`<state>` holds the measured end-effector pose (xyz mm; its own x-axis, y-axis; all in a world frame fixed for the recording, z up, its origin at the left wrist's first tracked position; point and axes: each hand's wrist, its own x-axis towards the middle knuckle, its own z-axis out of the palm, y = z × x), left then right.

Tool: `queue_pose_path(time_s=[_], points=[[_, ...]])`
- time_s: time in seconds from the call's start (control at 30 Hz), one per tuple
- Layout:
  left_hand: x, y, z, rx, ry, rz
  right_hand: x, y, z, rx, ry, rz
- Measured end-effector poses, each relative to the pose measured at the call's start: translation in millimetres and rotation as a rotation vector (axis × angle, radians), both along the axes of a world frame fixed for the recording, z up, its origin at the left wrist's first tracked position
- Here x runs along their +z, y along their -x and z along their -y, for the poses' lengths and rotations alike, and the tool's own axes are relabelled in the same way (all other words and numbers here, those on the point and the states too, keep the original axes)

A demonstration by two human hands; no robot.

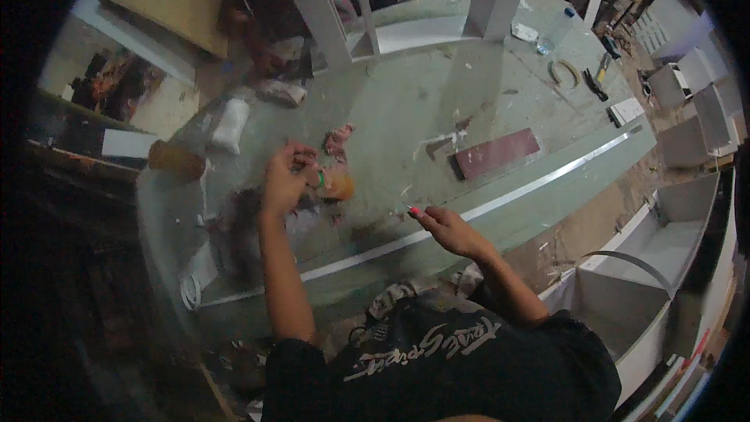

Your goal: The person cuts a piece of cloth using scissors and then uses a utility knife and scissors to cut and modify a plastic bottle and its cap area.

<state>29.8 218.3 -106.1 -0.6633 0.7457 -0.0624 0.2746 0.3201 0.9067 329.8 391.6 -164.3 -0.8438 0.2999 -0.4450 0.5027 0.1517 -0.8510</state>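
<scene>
At the left middle of the pale green worktable [398, 109], my left hand [287, 177] has its fingers curled at the green neck of a small amber bottle [338, 185]. The bottle seems to lie tilted, and blur hides the exact grip. A crumpled pinkish rag [339, 141] lies just beyond it. Over the near part of the table, my right hand [447, 231] is closed around a thin tool with a red-pink part [414, 211]. Its slim end points away to the left; its kind is too small to make out.
A long white strip [500, 189] runs along the near side of the table. Behind it lies a brown-red block [497, 153]. A hammer [594, 86], tape ring [564, 73] and clear bottle [544, 45] are at far right. White panels [500, 0] stand at the back; white cabinets [625, 320] are on the right.
</scene>
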Motion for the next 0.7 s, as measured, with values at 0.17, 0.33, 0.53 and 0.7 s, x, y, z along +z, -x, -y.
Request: queue_pose_path(time_s=[0.17, 0.33, 0.53, 0.7], points=[[14.2, -8.1, -9.4, -0.076, 0.019, 0.028, 8.9, 12.2, 0.3, -0.078, 0.007, -0.135], [24.8, -31.8, -15.2, -0.046, 0.013, 0.006, 26.9, 13.9, -2.8, -0.065, 0.149, -0.135], [-12.5, -71.6, -32.3, 0.185, -0.330, 0.299, 0.4, 23.6, 17.9, -0.492, 0.110, -0.279], [-48.8, -140.5, -45.0, 0.453, -0.473, 0.575, 12.6, 47.0, 36.6, -0.573, 0.013, -0.493]])
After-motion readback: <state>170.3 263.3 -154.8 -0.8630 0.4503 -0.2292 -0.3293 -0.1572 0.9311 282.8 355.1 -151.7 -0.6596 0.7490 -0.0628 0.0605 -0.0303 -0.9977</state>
